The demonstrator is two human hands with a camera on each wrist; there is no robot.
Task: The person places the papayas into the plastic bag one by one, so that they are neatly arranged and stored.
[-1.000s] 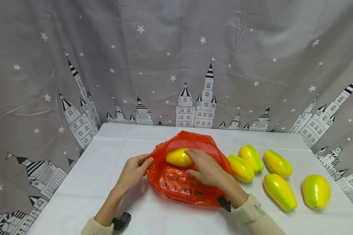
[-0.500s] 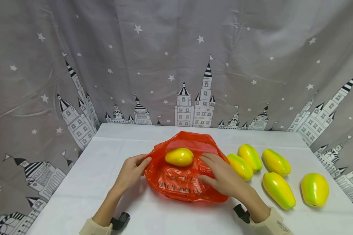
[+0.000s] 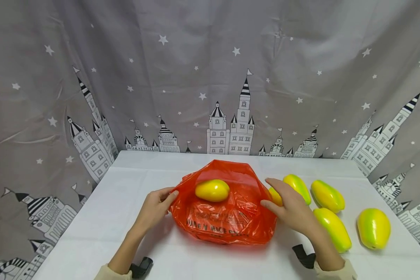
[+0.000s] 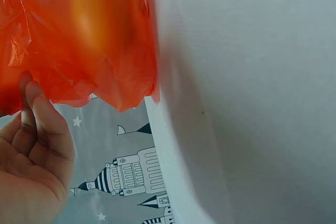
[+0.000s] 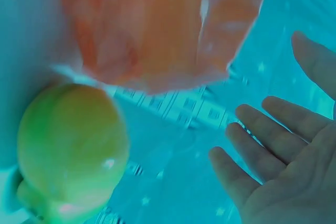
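1. Right grip [image 3: 291, 206] has withdrawn since the earlier frame, from the yellow fruit [image 3: 212, 190] to the right edge of the red bag [image 3: 232, 167].
2. We see its fingers extended and apart, holding nothing.
3. Left grip [image 3: 155, 206] pinches the bag's left rim.
4. We find the yellow fruit lying inside the bag, left of centre.
5. We count five yellow-green fruits [image 3: 328, 195] on the white surface [image 3: 210, 266], right of the bag, one partly hidden behind the hand.
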